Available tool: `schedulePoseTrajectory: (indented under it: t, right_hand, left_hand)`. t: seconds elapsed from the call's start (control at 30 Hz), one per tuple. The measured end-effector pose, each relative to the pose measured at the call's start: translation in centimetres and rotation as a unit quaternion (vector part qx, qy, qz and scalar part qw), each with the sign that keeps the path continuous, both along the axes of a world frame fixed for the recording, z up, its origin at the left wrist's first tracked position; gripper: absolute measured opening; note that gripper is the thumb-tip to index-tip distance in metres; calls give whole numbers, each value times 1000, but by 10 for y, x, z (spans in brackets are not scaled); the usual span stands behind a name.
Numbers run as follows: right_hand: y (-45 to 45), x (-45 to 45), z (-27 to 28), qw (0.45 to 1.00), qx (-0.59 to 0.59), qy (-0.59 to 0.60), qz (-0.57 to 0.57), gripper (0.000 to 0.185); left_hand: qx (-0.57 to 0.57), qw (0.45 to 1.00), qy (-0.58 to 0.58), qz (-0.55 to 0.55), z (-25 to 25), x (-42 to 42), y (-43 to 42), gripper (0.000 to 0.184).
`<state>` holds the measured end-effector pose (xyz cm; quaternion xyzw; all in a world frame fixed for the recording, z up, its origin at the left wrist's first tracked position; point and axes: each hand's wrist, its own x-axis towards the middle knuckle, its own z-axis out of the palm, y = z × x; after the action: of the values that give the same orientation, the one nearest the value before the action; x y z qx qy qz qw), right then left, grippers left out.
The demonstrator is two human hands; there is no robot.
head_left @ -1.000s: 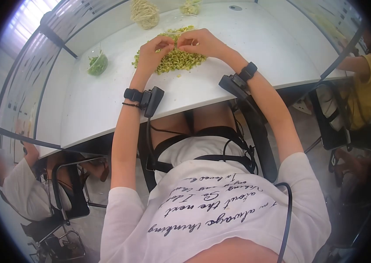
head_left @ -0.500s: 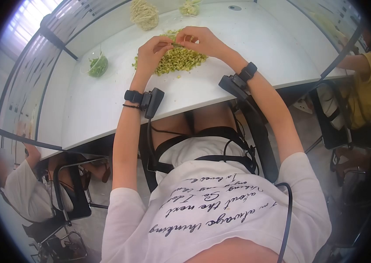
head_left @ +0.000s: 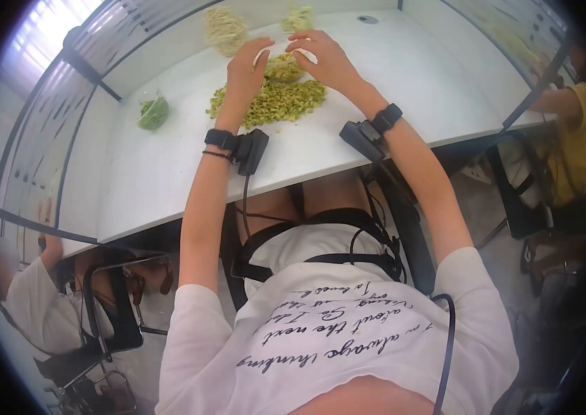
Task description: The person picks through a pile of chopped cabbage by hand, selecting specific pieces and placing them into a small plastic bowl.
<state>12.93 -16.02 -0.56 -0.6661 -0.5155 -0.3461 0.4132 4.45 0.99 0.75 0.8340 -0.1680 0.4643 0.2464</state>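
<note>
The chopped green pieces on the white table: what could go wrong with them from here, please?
The chopped green pieces lie loose, and in this view the left wrist crosses over them, so it might sweep some away. The left hand and right hand hover close to a clear container of similar pieces; a knock could perhaps tip it. A cable hangs from the black device near the table edge; if it snagged, the arm might jerk and scatter pieces.
</note>
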Motion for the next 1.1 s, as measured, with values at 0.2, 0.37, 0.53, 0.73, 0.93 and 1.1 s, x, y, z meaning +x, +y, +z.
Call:
schedulePoseTrajectory:
  t: [0.2,0.37,0.53,0.73,0.93,1.1]
  right_hand:
    - [-12,-18,16,984,-101,109,100,11]
    - [-12,-17,5,948,-278,131,88,19]
    - [-14,-19,5,938,-313,124,83,20]
    - [-9,-14,2,940,-285,148,111,17]
    - [-10,-15,4,951,-238,156,121,16]
    - [-9,-12,2,948,-249,139,138,18]
  left_hand:
    - [8,994,110,-6,3,-36,-5,13]
    - [172,961,215,-23,-3,-47,-3,20]
    - [148,959,235,-57,-7,-46,0,20]
    - [67,967,238,-55,-11,-40,2,11]
    - [2,979,197,-48,-10,-38,4,13]
    - [-2,981,185,-56,-11,-37,4,15]
